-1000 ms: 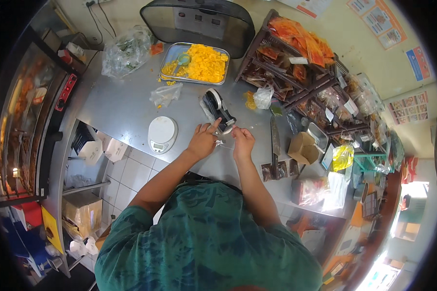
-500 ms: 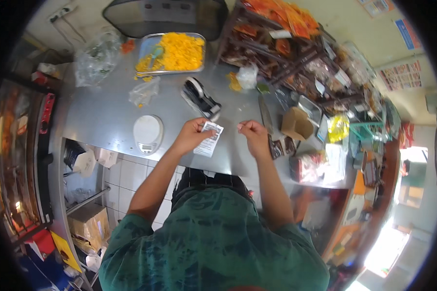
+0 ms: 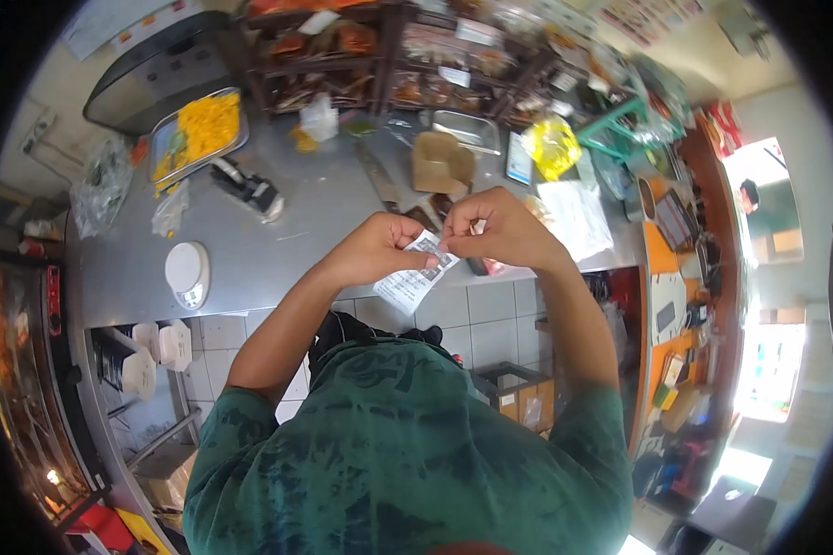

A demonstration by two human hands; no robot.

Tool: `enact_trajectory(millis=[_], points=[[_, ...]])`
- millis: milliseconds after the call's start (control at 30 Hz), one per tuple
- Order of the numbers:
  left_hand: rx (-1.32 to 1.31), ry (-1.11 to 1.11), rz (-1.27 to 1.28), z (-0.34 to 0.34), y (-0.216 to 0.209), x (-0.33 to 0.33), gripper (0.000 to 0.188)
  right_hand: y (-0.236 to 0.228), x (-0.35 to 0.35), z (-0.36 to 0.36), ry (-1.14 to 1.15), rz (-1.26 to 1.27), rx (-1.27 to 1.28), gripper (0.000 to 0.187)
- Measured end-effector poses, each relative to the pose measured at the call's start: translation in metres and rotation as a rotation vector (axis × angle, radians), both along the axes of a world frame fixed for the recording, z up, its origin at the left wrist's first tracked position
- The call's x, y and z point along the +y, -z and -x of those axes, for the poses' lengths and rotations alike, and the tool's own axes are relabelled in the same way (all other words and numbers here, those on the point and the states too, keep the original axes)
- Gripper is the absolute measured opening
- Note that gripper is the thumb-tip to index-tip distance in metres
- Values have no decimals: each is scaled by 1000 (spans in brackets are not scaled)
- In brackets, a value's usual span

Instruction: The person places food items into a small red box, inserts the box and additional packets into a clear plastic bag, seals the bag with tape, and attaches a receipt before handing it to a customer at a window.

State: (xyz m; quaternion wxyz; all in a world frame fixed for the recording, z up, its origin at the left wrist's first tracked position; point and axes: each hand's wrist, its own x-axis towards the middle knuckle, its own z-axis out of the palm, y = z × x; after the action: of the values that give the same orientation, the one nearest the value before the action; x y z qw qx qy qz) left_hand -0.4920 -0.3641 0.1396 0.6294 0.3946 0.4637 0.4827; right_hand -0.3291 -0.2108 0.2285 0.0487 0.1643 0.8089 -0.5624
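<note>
In front of my body, above the table's near edge, my left hand (image 3: 377,251) pinches a small white printed paper slip (image 3: 405,289) by its upper part. My right hand (image 3: 502,229) has its thumb and fingers closed on the slip's upper right corner, close to my left fingertips. The slip hangs tilted, its lower end toward me. Behind my right hand an open brown cardboard box (image 3: 438,163) stands on the table, with dark packets partly hidden by the fingers.
The steel table (image 3: 296,242) carries a white kitchen scale (image 3: 187,271), a black tape dispenser (image 3: 247,191), a tray of yellow food (image 3: 209,127) and a knife (image 3: 376,172). Farther back stand racks of packets (image 3: 322,57). A yellow bag (image 3: 553,148) and white paper (image 3: 576,219) lie right.
My right hand has come over to the slip and meets the left one there. The view has turned right, so table things sit farther left. The slip is now more tilted.
</note>
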Motion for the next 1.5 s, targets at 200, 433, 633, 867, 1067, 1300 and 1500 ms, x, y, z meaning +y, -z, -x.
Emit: enact_trajectory(millis=[200,433,633,867,1067,1300,1500], points=[[43,105,-85,-123,0,55,17,22,37,-133,-28,-473,116,21],[225,156,-105,-199,18,92,28,68,72,-227,88,-556,62,26],[251,130,-32,-208,114,124,18,139,117,-241,-7,-510,-75,24],[173,-437,101,-242,164,169,25,178,176,-204,-191,-694,-143,22],[502,-662,196,-256,155,184,27,165,221,-160,-370,-689,-209,21],[333,-1035,173,-275,187,203,21,163,255,-105,-729,-724,-78,20],[415,-1180,196,-286,182,202,23,186,282,-64,-968,-548,84,16]])
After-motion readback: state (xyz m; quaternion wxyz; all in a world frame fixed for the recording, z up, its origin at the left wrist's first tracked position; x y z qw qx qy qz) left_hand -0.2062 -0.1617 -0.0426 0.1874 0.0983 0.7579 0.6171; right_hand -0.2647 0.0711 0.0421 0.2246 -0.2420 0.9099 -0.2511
